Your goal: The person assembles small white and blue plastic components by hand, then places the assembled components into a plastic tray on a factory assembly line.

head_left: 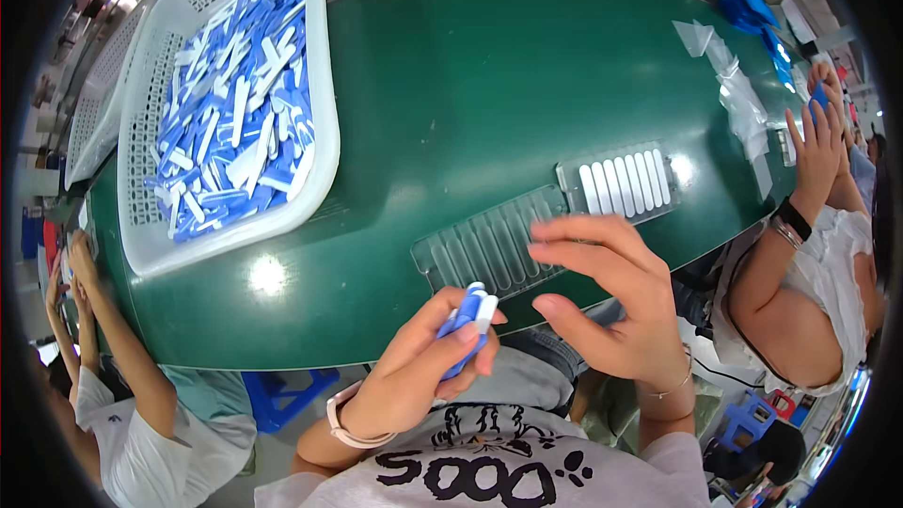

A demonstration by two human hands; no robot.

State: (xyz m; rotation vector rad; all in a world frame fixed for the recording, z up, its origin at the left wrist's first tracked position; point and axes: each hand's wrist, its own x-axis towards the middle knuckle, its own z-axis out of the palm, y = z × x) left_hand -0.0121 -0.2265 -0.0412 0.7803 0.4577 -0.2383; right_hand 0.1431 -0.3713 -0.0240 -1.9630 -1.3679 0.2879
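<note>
Several small blue-and-white flat sticks (465, 320) are bunched in my left hand (419, 348), its fingers wrapped round them above the table's near edge. My right hand (611, 301) hovers to the right with thumb and fingers apart, and nothing shows between them. Beyond both hands lies a clear plastic tray (484, 243) with long slots; the right fingertips overlap its right end in view, and I cannot tell whether they touch it. A second clear tray (670, 172), its slots holding several white sticks (623, 184), sits just past its right end.
A white plastic basket (324, 132) heaped with blue and white pieces (240, 103) stands at the left on the green table (451, 75). Clear plastic film (743, 108) and blue bags (748, 9) lie at the right. Co-workers' hands (816, 136) are at both sides.
</note>
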